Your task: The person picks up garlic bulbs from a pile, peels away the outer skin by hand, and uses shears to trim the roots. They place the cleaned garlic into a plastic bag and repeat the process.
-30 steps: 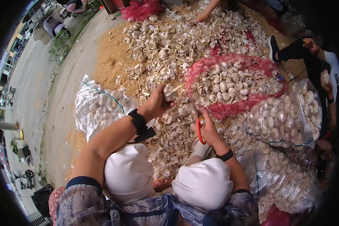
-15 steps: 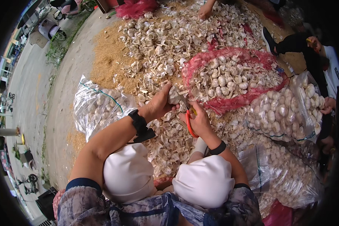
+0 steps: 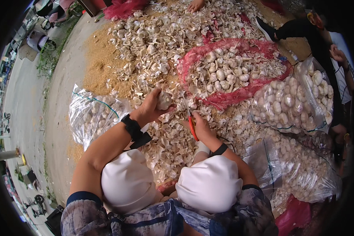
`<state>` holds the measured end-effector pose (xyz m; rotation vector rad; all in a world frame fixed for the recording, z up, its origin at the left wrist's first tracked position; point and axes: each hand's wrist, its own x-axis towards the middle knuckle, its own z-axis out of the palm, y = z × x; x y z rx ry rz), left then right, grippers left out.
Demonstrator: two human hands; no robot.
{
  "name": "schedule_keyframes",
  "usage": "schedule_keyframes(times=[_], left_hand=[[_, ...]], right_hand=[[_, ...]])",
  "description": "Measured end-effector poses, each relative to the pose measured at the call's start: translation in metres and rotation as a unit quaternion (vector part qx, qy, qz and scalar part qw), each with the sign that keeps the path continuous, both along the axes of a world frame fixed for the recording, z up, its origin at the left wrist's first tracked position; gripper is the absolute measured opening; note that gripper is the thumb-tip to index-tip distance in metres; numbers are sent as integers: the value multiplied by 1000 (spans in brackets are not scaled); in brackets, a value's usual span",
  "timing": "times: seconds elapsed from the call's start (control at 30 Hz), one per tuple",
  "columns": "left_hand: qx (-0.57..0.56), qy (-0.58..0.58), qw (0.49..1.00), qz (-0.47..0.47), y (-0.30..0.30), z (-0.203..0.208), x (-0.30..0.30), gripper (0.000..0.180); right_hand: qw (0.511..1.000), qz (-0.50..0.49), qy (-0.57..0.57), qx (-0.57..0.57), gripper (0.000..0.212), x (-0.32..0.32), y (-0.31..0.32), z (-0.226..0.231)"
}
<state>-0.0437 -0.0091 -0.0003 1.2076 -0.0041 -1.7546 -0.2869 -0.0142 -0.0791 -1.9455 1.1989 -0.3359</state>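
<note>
garlic bulb (image 3: pixel 163 100) now nearer scissors (image 3: pixel 190 120)

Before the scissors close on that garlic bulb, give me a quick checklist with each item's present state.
1. Left hand grips the garlic bulb: ok.
2. Right hand holds the red-handled scissors: ok.
3. Blades point toward the bulb: ok.
4. Blades touching the bulb: cannot tell.
5. Left fingers out of the blades' path: cannot tell.
6. Red net of garlic lies open within view beyond the hands: ok.
</note>
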Motion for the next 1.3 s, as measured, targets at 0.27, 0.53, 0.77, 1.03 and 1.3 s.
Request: schedule_keyframes(times=[0.27, 0.53, 0.77, 1.03, 1.3], left_hand=[[-3, 12, 997, -80, 9, -32, 26, 25], [-9, -1, 975, -221, 4, -17, -1, 24], [-17, -63, 955, -290, 25, -23, 12, 27], [-56, -39, 973, -220, 19, -9, 14, 42], [-46, -18, 982, -183, 12, -3, 5, 35]], right_hand=[[966, 168, 197, -5, 29, -25, -23, -26], [963, 14, 146, -226, 32, -54, -188, -55], [949, -17, 276, -148, 35, -16, -190, -52], [947, -4, 298, -124, 43, -16, -164, -45], [967, -46, 232, -90, 37, -36, -141, -47]])
